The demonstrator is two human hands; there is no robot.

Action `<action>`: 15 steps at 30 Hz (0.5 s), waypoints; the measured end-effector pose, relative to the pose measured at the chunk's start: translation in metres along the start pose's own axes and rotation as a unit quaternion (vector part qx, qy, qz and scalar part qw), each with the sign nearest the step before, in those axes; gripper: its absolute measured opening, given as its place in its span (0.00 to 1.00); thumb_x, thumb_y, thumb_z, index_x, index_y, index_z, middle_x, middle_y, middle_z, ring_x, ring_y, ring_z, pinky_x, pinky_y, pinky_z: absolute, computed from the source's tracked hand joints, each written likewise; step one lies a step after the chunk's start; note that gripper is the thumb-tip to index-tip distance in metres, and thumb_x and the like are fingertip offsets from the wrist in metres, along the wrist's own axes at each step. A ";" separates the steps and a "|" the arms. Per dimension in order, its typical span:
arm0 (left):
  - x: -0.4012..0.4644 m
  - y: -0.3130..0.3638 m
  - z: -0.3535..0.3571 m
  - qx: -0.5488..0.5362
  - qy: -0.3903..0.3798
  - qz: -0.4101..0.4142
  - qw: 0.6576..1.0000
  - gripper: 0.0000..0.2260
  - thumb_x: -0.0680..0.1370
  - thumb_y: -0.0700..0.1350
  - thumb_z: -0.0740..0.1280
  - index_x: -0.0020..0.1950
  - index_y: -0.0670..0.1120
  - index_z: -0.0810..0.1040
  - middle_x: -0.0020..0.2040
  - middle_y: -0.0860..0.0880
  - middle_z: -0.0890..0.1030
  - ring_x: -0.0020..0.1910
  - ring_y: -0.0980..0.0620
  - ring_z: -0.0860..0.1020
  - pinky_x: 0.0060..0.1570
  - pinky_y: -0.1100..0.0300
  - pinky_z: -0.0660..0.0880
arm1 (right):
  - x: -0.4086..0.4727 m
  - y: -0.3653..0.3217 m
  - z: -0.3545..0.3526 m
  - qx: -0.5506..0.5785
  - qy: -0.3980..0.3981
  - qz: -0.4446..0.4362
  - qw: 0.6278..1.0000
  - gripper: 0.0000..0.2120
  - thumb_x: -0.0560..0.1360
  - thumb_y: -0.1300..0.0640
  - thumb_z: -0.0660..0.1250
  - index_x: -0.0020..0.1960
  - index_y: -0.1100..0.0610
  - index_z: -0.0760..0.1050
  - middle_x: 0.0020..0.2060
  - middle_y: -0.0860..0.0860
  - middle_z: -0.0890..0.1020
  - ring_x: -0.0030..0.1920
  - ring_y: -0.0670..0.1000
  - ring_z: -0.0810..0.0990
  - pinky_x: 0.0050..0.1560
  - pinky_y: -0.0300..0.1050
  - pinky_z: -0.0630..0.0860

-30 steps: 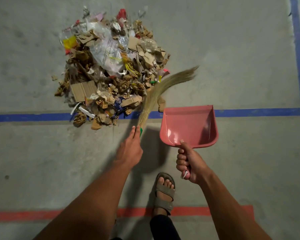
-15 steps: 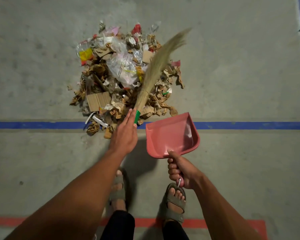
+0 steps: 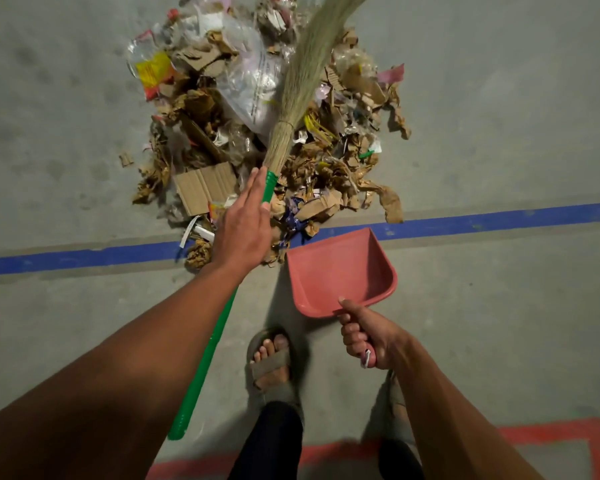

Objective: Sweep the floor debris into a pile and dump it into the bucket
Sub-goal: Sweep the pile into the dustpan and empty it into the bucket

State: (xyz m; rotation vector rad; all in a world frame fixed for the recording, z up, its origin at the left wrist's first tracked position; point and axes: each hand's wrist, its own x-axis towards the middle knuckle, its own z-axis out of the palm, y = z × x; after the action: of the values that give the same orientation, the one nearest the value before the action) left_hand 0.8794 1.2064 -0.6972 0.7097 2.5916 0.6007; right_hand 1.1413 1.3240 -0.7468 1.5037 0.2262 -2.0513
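Observation:
A pile of torn cardboard, plastic bags and wrappers [image 3: 201, 181] lies on the concrete floor beyond a blue tape line. My left hand [image 3: 243, 230] holds a broom by its green handle [image 3: 205, 358], fingers stretched along it. The straw bristles [image 3: 305, 64] reach forward over the middle of the pile. My right hand [image 3: 368, 337] grips the handle of an empty pink dustpan [image 3: 340, 271]. The pan's open mouth sits at the pile's near right edge, on the blue line. No bucket is in view.
A blue tape line [image 3: 84, 256] runs across the floor under the pile's near edge. Red tape [image 3: 551, 434] marks the floor by my feet. My sandalled foot [image 3: 271, 362] stands just behind the dustpan. Bare concrete surrounds the pile.
The broom swung left from the pile's right edge to lie over its middle. The dustpan moved left and closer to the pile. I stepped nearer to the pile.

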 end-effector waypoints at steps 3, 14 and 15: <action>0.002 -0.013 -0.006 -0.014 -0.012 0.023 1.000 0.28 0.87 0.47 0.56 0.85 0.58 0.50 0.84 0.55 0.58 0.73 0.46 0.73 0.72 0.46 0.69 | 0.008 -0.004 0.009 0.002 0.014 -0.010 1.000 0.22 0.82 0.41 0.65 0.36 0.53 0.67 0.27 0.45 0.60 0.21 0.41 0.55 0.20 0.34 0.51; 0.062 -0.042 0.017 0.013 -0.025 0.043 0.999 0.29 0.87 0.47 0.55 0.85 0.60 0.44 0.84 0.58 0.53 0.57 0.49 0.81 0.53 0.51 0.82 | 0.053 -0.080 0.044 -0.067 0.002 -0.078 0.995 0.21 0.81 0.40 0.67 0.37 0.52 0.68 0.28 0.46 0.62 0.23 0.42 0.56 0.19 0.35 0.53; 0.068 -0.045 0.021 0.020 -0.030 0.044 0.998 0.29 0.87 0.48 0.55 0.85 0.60 0.44 0.84 0.58 0.52 0.62 0.46 0.80 0.55 0.49 0.81 | 0.058 -0.094 0.050 -0.079 0.000 -0.090 0.993 0.21 0.81 0.40 0.66 0.38 0.52 0.67 0.29 0.46 0.63 0.23 0.43 0.56 0.19 0.35 0.54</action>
State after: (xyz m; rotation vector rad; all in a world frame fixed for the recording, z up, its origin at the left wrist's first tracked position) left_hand 0.8180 1.2151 -0.7534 0.8445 2.5350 0.5457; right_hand 1.0379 1.3578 -0.8012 1.4291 0.5288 -2.1167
